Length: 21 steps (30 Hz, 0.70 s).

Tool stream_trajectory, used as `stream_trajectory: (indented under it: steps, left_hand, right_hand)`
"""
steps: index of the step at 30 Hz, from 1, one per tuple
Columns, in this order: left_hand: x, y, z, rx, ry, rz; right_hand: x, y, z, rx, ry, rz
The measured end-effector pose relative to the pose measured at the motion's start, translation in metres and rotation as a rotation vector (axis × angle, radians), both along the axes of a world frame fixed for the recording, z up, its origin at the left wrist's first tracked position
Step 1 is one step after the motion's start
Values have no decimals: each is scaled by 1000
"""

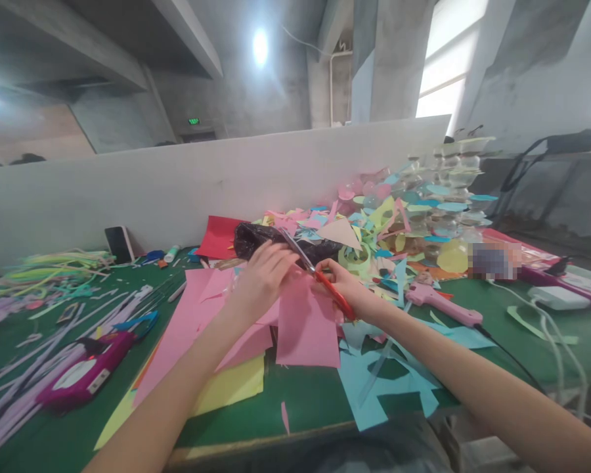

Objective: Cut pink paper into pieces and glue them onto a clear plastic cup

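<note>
My right hand [347,289] is closed around the red handles of a pair of scissors [335,294]. Their metal blades point up and away to the left, passing close to the fingertips of my left hand [263,279]. That hand is closed on a pink sheet of paper [308,335], which hangs below the scissors; the exact pinch is partly hidden. Under my left forearm lie more pink sheets [177,341] on top of a yellow sheet [234,387]. Just beyond the blades is a black plastic bag [251,238].
Paper scraps [320,226] heap up behind my hands. Blue cut paper [369,387] and a pink glue gun [443,303] with a cord lie to the right. Stacked clear cups [453,174] stand at back right. Leftward are a purple device [88,371], strips and a phone [119,244].
</note>
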<state>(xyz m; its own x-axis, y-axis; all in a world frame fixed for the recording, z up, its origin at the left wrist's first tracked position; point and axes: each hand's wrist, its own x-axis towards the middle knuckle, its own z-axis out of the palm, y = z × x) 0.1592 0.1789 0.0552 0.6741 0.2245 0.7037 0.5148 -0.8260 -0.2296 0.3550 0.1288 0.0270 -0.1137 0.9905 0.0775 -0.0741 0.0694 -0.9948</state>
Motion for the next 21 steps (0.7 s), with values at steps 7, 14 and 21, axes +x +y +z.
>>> stream_trajectory:
  steps: [7, 14, 21]
  left_hand:
    - [7, -5, -8, -165, 97, 64]
    - [4, -10, 0, -628, -8, -65]
    - [1, -15, 3, -1022, -161, -51]
  right_hand:
    - [3, -1, 1, 44, 10, 28]
    - [4, -5, 3, 11, -24, 123]
    - [3, -6, 2, 44, -16, 153]
